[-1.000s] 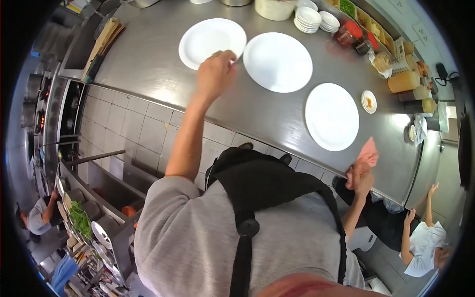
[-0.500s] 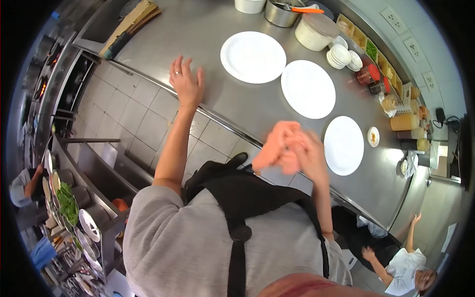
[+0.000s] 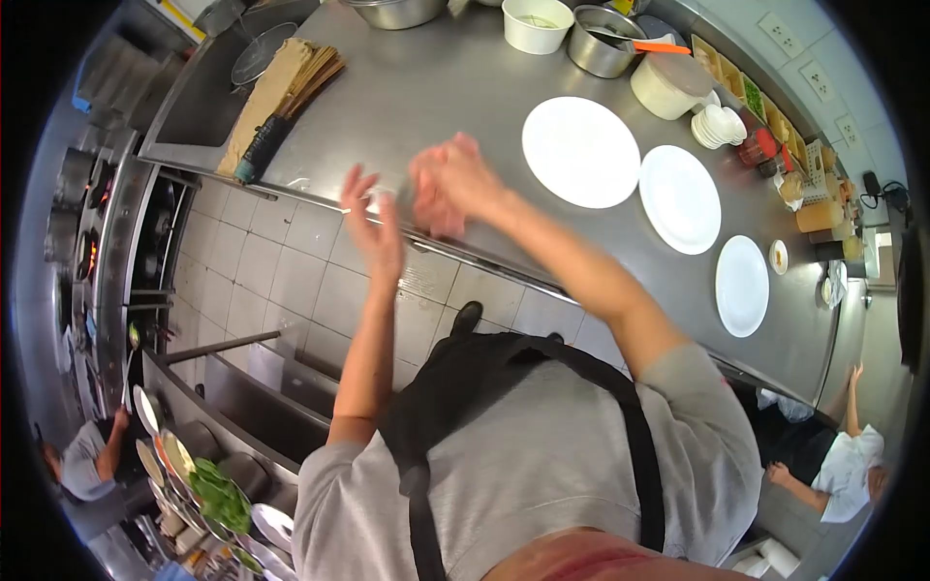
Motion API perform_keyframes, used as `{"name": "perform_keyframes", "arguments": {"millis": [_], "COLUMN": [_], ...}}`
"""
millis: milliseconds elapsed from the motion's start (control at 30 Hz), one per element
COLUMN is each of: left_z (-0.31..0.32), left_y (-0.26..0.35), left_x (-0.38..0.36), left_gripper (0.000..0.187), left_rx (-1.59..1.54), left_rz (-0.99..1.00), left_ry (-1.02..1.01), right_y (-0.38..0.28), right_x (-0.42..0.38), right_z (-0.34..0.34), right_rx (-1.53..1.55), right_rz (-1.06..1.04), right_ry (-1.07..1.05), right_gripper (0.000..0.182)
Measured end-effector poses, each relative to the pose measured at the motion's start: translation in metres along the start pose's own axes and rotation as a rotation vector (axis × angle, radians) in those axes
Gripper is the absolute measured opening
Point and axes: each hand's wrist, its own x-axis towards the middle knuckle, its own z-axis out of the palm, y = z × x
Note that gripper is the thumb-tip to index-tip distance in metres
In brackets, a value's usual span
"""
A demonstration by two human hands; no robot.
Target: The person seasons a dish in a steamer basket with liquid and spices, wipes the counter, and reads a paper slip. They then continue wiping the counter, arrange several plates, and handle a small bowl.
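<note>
My left hand is raised at the near edge of the steel counter, fingers apart and holding nothing. Close to its right, my right hand is closed over a crumpled pink cloth, which shows below the fingers. Motion blurs this hand and the cloth. A small gap separates the two hands. Beyond my right forearm, three white plates lie in a row on the counter: a near-left plate, a middle plate and a far-right plate.
Bamboo-like sticks and a dark-handled tool lie on the counter's left. At the back are a white tub, a metal pot and stacked small dishes. Co-workers stand at both sides.
My right hand has swung left with the cloth, from beside the plates to near my left hand. The view has shifted left, so the plates appear further right.
</note>
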Motion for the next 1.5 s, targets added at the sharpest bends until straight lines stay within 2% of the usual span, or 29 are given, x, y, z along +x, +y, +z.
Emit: {"name": "perform_keyframes", "arguments": {"millis": [33, 67, 133, 200, 267, 333, 367, 400, 433, 467, 500, 567, 633, 700, 767, 833, 900, 1100, 1167, 1233, 1300, 1333, 1367, 1400, 1467, 1500], "left_z": [-0.026, -0.054, -0.113, -0.161, -0.188, -0.179, -0.168, -0.156, -0.141, -0.124, -0.11, -0.077, -0.045, -0.013, 0.018, 0.049, 0.077, 0.137, 0.149, 0.163, 0.175, 0.181, 0.192, 0.204, 0.224, 0.233], "left_y": [-0.009, -0.021, -0.049, -0.057, -0.067, -0.061, -0.057, -0.054, -0.05, -0.048, -0.051, -0.038, -0.02, -0.017, -0.013, -0.003, 0.011, 0.087, 0.108, 0.124, 0.139, 0.144, 0.143, 0.144, 0.144, 0.144], "left_x": [0.013, 0.025, 0.041, 0.047, 0.049, 0.055, 0.061, 0.067, 0.074, 0.08, 0.087, 0.098, 0.106, 0.109, 0.107, 0.096, 0.08, 0.028, 0.012, -0.004, -0.02, -0.028, -0.036, -0.048, -0.072, -0.085], "left_gripper": [0.024, 0.024, 0.023, 0.023, 0.024, 0.023, 0.021, 0.021, 0.021, 0.021, 0.021, 0.021, 0.019, 0.019, 0.02, 0.021, 0.024, 0.029, 0.029, 0.03, 0.03, 0.03, 0.036, 0.036, 0.043, 0.043], "left_rx": [-0.005, -0.007, -0.028, 0.091, 0.094, 0.074, 0.066, 0.033, -0.012, -0.062, -0.097, -0.16, -0.171, -0.187, -0.157, -0.168, -0.203, -0.277, -0.305, -0.301, -0.272, -0.243, -0.185, -0.165, -0.093, -0.061], "left_rz": [0.013, 0.026, -0.006, -0.085, -0.199, -0.212, -0.22, -0.219, -0.172, -0.12, -0.01, 0.039, 0.071, 0.11, 0.184, 0.243, 0.233, 0.379, 0.412, 0.442, 0.465, 0.476, 0.6, 0.567, 0.71, 0.675], "left_ry": [0.038, 0.08, 0.183, 0.287, 0.356, 0.309, 0.281, 0.224, 0.122, 0.02, -0.09, -0.253, -0.43, -0.579, -0.761, -0.855, -0.996, -1.382, -1.422, -1.47, -1.454, -1.452, -1.418, -1.382, -1.21, -1.181], "right_y": [0.013, 0.041, 0.041, 0.043, 0.122, 0.085, 0.06, 0.035, 0.017, -0.014, -0.042, -0.102, -0.104, -0.084, -0.076, -0.067, -0.073, -0.064, -0.058, -0.051, -0.035, -0.035, -0.036, -0.026, -0.024, -0.031], "right_x": [0.034, 0.069, 0.096, 0.109, 0.143, 0.139, 0.138, 0.137, 0.148, 0.126, 0.113, 0.085, 0.045, 0.009, -0.046, -0.098, -0.145, -0.271, -0.315, -0.364, -0.416, -0.44, -0.461, -0.485, -0.501, -0.499], "right_z": [-0.007, -0.024, -0.063, -0.065, -0.019, -0.005, 0.035, 0.074, 0.122, 0.128, 0.114, 0.085, 0.05, 0.037, 0.019, 0.006, -0.022, -0.085, -0.112, -0.135, -0.158, -0.174, -0.194, -0.21, -0.245, -0.265], "right_rx": [0.201, -0.023, -0.505, -0.764, -0.031, -0.238, -0.295, -0.354, -0.049, -0.127, -0.246, -0.445, -0.549, -0.143, -0.05, -0.132, -0.127, -0.533, -0.557, -0.718, -0.71, -0.74, -0.771, -0.491, -0.867, -0.31], "right_rz": [0.119, 0.107, 0.108, 0.151, 0.062, -0.023, -0.066, -0.1, 0.149, -0.024, -0.086, -0.256, -0.205, -0.093, -0.01, 0.018, 0.304, 0.561, 0.58, 0.74, 0.795, 0.858, 0.914, 0.977, 0.99, 1.08], "right_ry": [0.01, -0.087, -0.192, -0.207, -0.131, -0.06, 0.062, 0.186, 0.127, 0.097, -0.049, -0.326, -0.4, -0.272, -0.017, 0.176, 0.096, 0.213, 0.259, 0.277, 0.496, 0.5, 0.498, 0.766, 0.786, 1.081], "right_gripper": [0.017, 0.019, 0.028, 0.033, 0.04, 0.036, 0.028, 0.032, 0.033, 0.019, 0.015, 0.009, 0.004, 0.008, 0.011, 0.016, 0.017, 0.021, 0.025, 0.029, 0.033, 0.036, 0.038, 0.034, 0.027, 0.027]}}
